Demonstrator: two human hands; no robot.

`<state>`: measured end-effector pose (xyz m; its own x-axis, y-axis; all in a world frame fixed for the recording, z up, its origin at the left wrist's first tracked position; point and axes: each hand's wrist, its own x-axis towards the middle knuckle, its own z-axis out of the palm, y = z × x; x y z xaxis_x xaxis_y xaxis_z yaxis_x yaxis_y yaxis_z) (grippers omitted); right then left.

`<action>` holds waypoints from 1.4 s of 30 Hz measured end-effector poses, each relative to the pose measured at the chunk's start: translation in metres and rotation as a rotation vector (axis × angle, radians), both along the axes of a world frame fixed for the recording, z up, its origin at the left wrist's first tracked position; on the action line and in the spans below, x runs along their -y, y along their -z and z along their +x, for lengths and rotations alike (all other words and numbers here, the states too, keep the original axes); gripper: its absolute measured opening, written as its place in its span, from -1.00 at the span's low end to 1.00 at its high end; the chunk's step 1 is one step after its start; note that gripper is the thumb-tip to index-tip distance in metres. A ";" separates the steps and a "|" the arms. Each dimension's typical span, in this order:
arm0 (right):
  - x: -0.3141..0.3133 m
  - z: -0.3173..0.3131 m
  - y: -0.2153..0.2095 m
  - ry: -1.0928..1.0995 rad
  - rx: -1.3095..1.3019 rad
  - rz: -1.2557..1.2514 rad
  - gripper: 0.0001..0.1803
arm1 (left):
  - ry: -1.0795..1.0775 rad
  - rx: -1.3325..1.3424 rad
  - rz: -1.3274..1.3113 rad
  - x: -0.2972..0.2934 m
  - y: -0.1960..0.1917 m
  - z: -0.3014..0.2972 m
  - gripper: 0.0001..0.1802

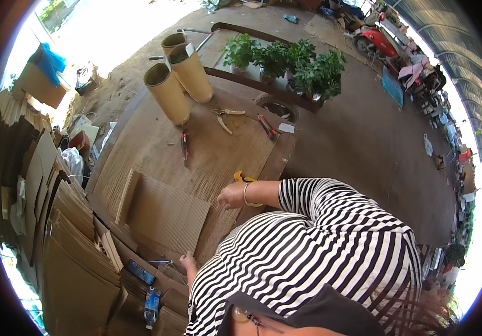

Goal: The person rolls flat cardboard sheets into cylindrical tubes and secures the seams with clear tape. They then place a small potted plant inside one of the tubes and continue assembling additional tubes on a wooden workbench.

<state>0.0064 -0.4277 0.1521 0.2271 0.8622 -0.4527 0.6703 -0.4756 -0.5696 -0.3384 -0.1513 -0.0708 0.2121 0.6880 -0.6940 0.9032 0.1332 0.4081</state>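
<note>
The left hand (187, 261) is seen at the near corner of a flat cardboard sheet (165, 213) and is touching its edge; whether it is gripped cannot be told. The sheet is laid on the brown work table (218, 151). The right hand (233, 195) is closed around a yellow tool (243, 177), just right of the sheet. Farther off, a red-handled tool (185, 147) and pliers (267, 126) are laid on the table. Three cardboard tubes (176, 78) are stood upright beyond. Green potted plants (285, 61) are lined up behind them.

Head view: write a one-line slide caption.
Left hand holds a corrugated cardboard sheet on the workbench; right hand grips a yellow tool.
</note>
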 end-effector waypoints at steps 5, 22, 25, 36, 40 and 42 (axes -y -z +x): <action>0.062 0.018 -0.012 0.171 0.027 -0.110 -0.64 | 0.033 0.271 -0.212 0.017 0.038 -0.033 -0.51; 0.343 -0.046 0.041 0.599 -0.042 -0.482 -0.67 | 0.353 0.092 -0.262 0.039 0.007 0.030 -0.58; 0.374 -0.009 0.085 0.659 -0.170 -0.452 -0.65 | 0.321 0.148 -0.294 0.069 -0.015 0.075 -0.62; 0.498 0.196 0.049 0.904 -0.036 -0.453 -0.66 | 0.278 0.292 -0.308 0.263 -0.144 0.252 -0.69; 0.496 0.206 0.033 0.979 -0.018 -0.359 -0.66 | 0.429 0.209 -0.272 0.306 -0.222 0.303 -0.60; 0.486 0.194 0.021 0.996 -0.021 -0.327 -0.66 | 0.579 0.091 -0.260 0.293 -0.199 0.310 -0.57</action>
<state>0.2002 -0.9134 0.1308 0.7563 0.1251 -0.6422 -0.1171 -0.9398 -0.3210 -0.0280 -0.4448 0.1279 0.5651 0.2557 -0.7844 0.8216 -0.2611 0.5067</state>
